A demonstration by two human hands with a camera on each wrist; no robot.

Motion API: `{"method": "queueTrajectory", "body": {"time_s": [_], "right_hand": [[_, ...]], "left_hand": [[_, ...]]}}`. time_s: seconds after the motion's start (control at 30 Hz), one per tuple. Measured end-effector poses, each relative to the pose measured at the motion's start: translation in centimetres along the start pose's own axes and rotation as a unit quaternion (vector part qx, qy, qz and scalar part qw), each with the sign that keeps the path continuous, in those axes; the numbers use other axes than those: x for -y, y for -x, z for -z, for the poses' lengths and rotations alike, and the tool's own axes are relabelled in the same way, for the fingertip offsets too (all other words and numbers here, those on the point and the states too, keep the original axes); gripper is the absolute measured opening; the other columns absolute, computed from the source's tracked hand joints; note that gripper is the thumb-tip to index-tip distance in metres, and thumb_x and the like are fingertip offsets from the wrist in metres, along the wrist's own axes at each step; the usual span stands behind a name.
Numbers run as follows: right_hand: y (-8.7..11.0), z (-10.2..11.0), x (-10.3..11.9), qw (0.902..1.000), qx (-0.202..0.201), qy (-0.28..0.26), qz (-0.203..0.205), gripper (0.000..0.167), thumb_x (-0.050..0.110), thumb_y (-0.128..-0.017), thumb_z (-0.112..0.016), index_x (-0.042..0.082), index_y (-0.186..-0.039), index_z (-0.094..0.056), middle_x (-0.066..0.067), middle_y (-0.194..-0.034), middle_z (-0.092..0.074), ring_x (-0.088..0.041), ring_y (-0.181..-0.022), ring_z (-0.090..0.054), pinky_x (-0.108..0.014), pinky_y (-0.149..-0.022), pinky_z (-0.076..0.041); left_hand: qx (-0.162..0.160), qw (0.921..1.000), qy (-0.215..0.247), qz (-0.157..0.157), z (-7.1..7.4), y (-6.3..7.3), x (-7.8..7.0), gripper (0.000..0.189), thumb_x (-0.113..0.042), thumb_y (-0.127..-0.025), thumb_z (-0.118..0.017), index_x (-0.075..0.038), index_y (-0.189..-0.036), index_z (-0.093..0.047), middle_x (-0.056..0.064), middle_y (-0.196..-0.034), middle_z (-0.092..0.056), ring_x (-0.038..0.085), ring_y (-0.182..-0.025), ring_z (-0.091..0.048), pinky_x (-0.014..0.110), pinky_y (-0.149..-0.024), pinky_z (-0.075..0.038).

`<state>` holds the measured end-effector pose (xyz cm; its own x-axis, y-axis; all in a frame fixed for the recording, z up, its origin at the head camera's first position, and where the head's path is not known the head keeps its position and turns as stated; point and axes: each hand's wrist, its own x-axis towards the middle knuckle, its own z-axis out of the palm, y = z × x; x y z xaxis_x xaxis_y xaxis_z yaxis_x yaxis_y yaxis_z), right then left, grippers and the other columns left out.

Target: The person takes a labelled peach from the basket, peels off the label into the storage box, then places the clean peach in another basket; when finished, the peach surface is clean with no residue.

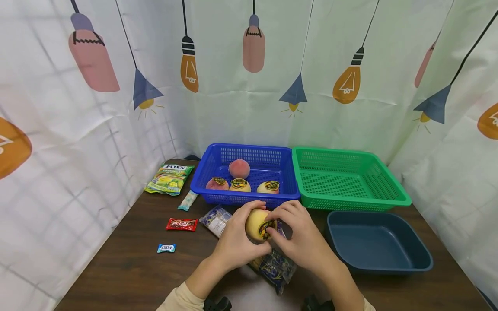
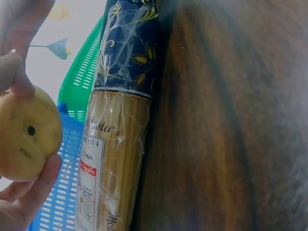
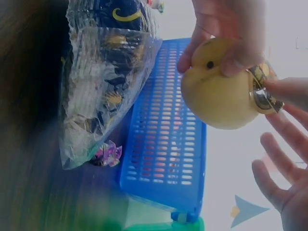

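A pale yellow peach [image 1: 254, 222] is held up over the table, in front of the blue basket. My left hand [image 1: 238, 239] grips it from the left, thumb in front and fingers behind. From the right, my right hand [image 1: 303, 237] pinches the edge of a black-and-gold sticker [image 3: 263, 94] on the peach between thumb and finger. Its other fingers are spread in the right wrist view. A small dark hole shows in the peach [image 2: 31, 130] in the left wrist view. Below both hands lies a plastic-wrapped spaghetti pack [image 2: 120, 159], partly hidden by them.
Several peaches sit in the blue basket [image 1: 218, 155]; a green basket [image 1: 350, 203] adjoins it. A dark blue tub [image 1: 381, 270] stands at right. On the left lie a green candy bag [image 1: 170, 179], a pale wrapped bar [image 1: 188, 201], a red packet [image 1: 181, 224] and a small blue candy [image 1: 166, 248].
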<state>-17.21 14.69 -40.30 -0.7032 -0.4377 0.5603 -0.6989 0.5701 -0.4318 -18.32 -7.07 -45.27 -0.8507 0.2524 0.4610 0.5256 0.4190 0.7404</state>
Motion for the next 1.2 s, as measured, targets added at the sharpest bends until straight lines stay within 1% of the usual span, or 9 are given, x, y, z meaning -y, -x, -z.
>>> {"method": "queueTrajectory", "body": {"time_s": [0.07, 0.17, 0.3, 0.5, 0.63, 0.73, 1.03, 1.13, 1.2], "right_hand": [[0.1, 0.2, 0.0, 1.0, -0.005, -0.004, 0.002, 0.028, 0.013, -0.093, -0.09, 0.029, -0.11, -0.075, 0.019, -0.109, -0.07, -0.004, -0.111, -0.06, -0.034, -0.097, -0.057], [0.2, 0.7, 0.1, 0.9994, -0.008, -0.033, 0.003, 0.029, 0.006, -0.093, -0.089, 0.026, -0.108, -0.075, 0.018, -0.106, -0.07, -0.003, -0.102, -0.066, -0.026, -0.089, -0.061], [0.6, 1.4, 0.3, 0.9971, -0.016, -0.074, -0.01, 0.029, 0.002, -0.095, -0.086, 0.026, -0.109, -0.075, 0.016, -0.106, -0.071, -0.003, -0.096, -0.069, -0.024, -0.084, -0.063], [1.1, 3.1, 0.5, 0.9944, -0.042, -0.094, -0.025, 0.025, 0.007, -0.1, -0.082, 0.029, -0.108, -0.076, 0.011, -0.108, -0.073, -0.005, -0.096, -0.069, -0.025, -0.082, -0.062], [1.4, 4.9, 0.6, 0.9966, -0.037, -0.071, -0.019, 0.029, 0.005, -0.098, -0.083, 0.03, -0.111, -0.077, 0.014, -0.107, -0.076, -0.003, -0.096, -0.071, -0.022, -0.083, -0.061], [1.3, 6.6, 0.3, 0.9986, -0.03, -0.041, -0.013, 0.034, 0.003, -0.096, -0.085, 0.031, -0.114, -0.079, 0.019, -0.108, -0.076, 0.0, -0.094, -0.071, -0.019, -0.08, -0.059], [0.8, 12.0, -1.8, 0.9991, -0.022, 0.034, 0.011, 0.046, -0.004, -0.088, -0.089, 0.032, -0.115, -0.083, 0.02, -0.108, -0.08, 0.002, -0.097, -0.074, -0.011, -0.082, -0.057], [1.0, 13.5, -3.1, 0.999, 0.004, 0.044, -0.008, 0.042, 0.0, -0.09, -0.089, 0.033, -0.115, -0.084, 0.019, -0.106, -0.082, 0.001, -0.094, -0.075, -0.014, -0.076, -0.058], [1.3, 14.4, -4.3, 0.9973, 0.036, 0.049, -0.042, 0.035, 0.006, -0.094, -0.087, 0.034, -0.114, -0.084, 0.019, -0.105, -0.082, 0.001, -0.092, -0.074, -0.018, -0.071, -0.059]], "left_hand": [[0.001, 1.0, 0.003, -0.001, 0.0, 0.0, 0.0, 0.098, -0.017, -0.071, -0.1, -0.043, -0.153, -0.053, -0.012, -0.144, -0.067, 0.011, -0.12, -0.064, 0.035, -0.095, -0.062], [0.001, 0.9997, 0.025, 0.0, 0.0, -0.1, 0.1, 0.098, -0.012, -0.07, -0.099, -0.041, -0.152, -0.053, -0.012, -0.144, -0.067, 0.013, -0.119, -0.065, 0.035, -0.095, -0.062], [-0.004, 0.9984, 0.056, 0.007, 0.1, -0.1, 0.3, 0.097, -0.009, -0.07, -0.098, -0.041, -0.151, -0.055, -0.013, -0.142, -0.068, 0.014, -0.116, -0.068, 0.035, -0.094, -0.062], [-0.006, 0.9986, 0.05, 0.018, 0.3, 0.0, 0.1, 0.09, -0.014, -0.071, -0.097, -0.043, -0.147, -0.058, -0.016, -0.141, -0.066, 0.014, -0.115, -0.068, 0.034, -0.091, -0.062], [-0.005, 0.9984, 0.051, 0.024, 0.3, 0.0, 0.0, 0.089, -0.012, -0.071, -0.098, -0.044, -0.144, -0.06, -0.016, -0.142, -0.066, 0.014, -0.116, -0.068, 0.036, -0.093, -0.062], [-0.005, 0.9982, 0.052, 0.03, 0.3, 0.0, -0.1, 0.089, -0.012, -0.07, -0.098, -0.046, -0.143, -0.06, -0.017, -0.142, -0.065, 0.013, -0.116, -0.069, 0.036, -0.094, -0.063], [-0.006, 0.9983, 0.049, 0.032, 0.4, 0.1, 0.0, 0.086, -0.013, -0.07, -0.097, -0.046, -0.141, -0.062, -0.017, -0.14, -0.065, 0.013, -0.115, -0.069, 0.036, -0.092, -0.063], [-0.006, 0.9984, 0.047, 0.031, 0.4, 0.1, 0.1, 0.085, -0.013, -0.07, -0.097, -0.045, -0.141, -0.062, -0.017, -0.14, -0.066, 0.013, -0.115, -0.069, 0.036, -0.093, -0.063], [-0.007, 0.9983, 0.049, 0.03, 0.3, 0.1, 0.1, 0.084, -0.013, -0.07, -0.097, -0.043, -0.141, -0.063, -0.017, -0.14, -0.066, 0.013, -0.115, -0.069, 0.036, -0.093, -0.063]]}}
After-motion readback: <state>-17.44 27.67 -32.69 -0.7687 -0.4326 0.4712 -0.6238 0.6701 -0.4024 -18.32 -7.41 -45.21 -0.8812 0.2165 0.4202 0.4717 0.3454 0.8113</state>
